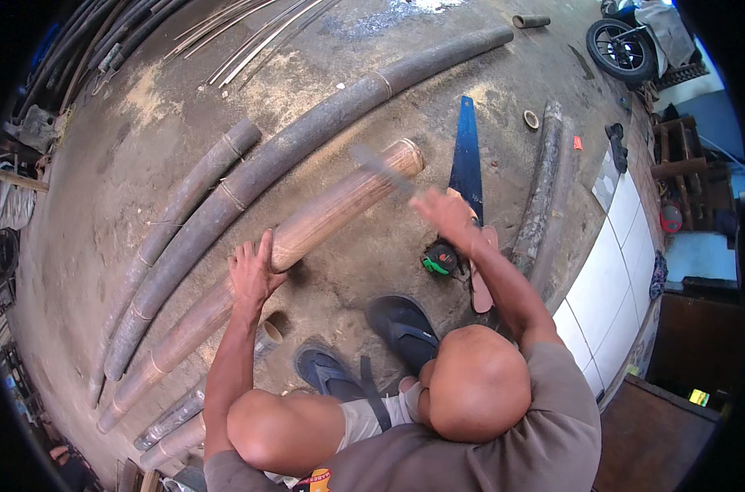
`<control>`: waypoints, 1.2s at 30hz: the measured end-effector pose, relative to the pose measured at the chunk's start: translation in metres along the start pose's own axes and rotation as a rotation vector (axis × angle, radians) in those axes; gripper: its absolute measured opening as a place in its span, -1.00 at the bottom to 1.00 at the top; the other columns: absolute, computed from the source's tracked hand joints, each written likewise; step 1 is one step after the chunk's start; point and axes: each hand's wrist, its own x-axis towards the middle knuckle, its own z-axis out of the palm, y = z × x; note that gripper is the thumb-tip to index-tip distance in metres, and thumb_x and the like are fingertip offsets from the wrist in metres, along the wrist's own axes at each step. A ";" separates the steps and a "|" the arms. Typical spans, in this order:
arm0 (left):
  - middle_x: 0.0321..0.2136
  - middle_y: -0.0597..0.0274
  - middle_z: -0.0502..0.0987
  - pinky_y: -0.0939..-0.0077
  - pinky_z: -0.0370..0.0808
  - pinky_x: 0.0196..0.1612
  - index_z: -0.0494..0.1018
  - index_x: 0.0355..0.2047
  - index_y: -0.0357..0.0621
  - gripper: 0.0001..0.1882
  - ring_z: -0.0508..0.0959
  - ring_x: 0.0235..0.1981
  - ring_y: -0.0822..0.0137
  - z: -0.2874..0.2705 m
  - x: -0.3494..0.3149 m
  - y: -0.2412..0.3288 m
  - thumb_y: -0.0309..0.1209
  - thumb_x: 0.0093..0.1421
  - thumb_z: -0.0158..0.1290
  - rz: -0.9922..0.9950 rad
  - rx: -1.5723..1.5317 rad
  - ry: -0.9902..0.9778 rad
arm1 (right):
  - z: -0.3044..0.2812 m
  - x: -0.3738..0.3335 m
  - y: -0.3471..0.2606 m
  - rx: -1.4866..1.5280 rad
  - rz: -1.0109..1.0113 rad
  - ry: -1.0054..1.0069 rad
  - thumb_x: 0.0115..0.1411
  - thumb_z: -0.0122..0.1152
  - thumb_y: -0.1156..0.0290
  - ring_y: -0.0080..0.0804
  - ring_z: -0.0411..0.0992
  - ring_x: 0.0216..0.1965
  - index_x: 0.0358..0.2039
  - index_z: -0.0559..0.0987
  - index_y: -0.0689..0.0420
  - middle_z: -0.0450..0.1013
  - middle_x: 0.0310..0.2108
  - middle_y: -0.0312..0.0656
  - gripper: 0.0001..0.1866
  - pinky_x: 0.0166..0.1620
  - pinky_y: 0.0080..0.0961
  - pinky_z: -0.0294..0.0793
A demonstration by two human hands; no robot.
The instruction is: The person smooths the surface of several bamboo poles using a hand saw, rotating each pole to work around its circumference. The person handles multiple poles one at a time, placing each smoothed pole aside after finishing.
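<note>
A peeled, light brown bamboo pole (340, 209) slants across the floor before me, its cut end towards the upper right. My left hand (253, 271) grips it near the middle, thumb and fingers laid over its top. Close to the cut end, my right hand (446, 215) is closed on a knife, its broad blade (382, 169) smeared by motion and crossing the pole; the handle is hidden in my fist. Just beyond that hand lies a blue-bladed handsaw (467, 152). A black and green tape measure (440, 257) sits below my right wrist.
Two long grey bamboo poles, one longer (307, 135) and one shorter (188, 193), lie to the left. Thin strips (249, 33) are at the far side. Mottled poles (545, 189) lie right, near white tiles (610, 279). A motorcycle wheel (621, 51) stands far right. My sandalled feet (401, 328) are close.
</note>
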 end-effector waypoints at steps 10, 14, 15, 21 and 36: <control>0.02 0.06 0.42 -0.08 0.40 0.10 0.26 0.42 0.18 0.20 0.42 0.11 -0.05 0.003 -0.007 0.021 -0.15 -0.28 0.58 -0.025 0.066 0.053 | -0.034 0.034 0.043 0.279 0.300 0.051 0.44 -0.12 -0.34 0.37 0.62 -0.16 -0.09 0.64 0.17 0.62 -0.27 0.32 -0.26 -0.07 0.22 0.58; 0.01 0.05 0.49 -0.14 0.41 0.14 0.24 0.44 0.21 0.21 0.47 0.12 -0.05 0.008 0.000 0.000 -0.08 -0.27 0.57 0.010 -0.040 -0.044 | 0.009 0.016 0.038 0.057 -0.010 0.121 0.43 -0.08 -0.34 0.34 0.63 -0.20 -0.08 0.59 0.17 0.62 -0.34 0.31 -0.27 -0.12 0.20 0.58; 0.02 0.04 0.51 -0.14 0.43 0.15 0.25 0.43 0.20 0.20 0.48 0.12 -0.06 0.005 -0.003 -0.006 -0.07 -0.27 0.57 -0.013 -0.060 -0.098 | 0.015 0.003 0.002 0.012 -0.073 0.072 0.43 -0.08 -0.34 0.34 0.63 -0.20 -0.09 0.59 0.18 0.61 -0.35 0.31 -0.27 -0.13 0.21 0.58; 0.02 0.03 0.55 -0.11 0.47 0.15 0.30 0.42 0.23 0.17 0.51 0.13 -0.06 -0.001 0.017 -0.012 -0.02 -0.27 0.52 -0.074 -0.230 -0.235 | 0.011 0.007 -0.001 0.203 0.138 0.084 0.40 -0.02 -0.35 0.39 0.62 -0.24 -0.12 0.54 0.22 0.59 -0.45 0.28 -0.26 -0.16 0.21 0.59; 0.02 -0.01 0.54 -0.15 0.50 0.11 0.26 0.44 0.26 0.20 0.55 0.11 -0.07 0.004 0.010 0.005 -0.04 -0.27 0.56 -0.065 -0.048 -0.050 | 0.011 0.020 0.042 0.079 0.137 0.236 0.43 -0.01 -0.28 0.30 0.64 -0.21 -0.02 0.58 0.09 0.61 -0.31 0.30 -0.37 -0.19 0.06 0.66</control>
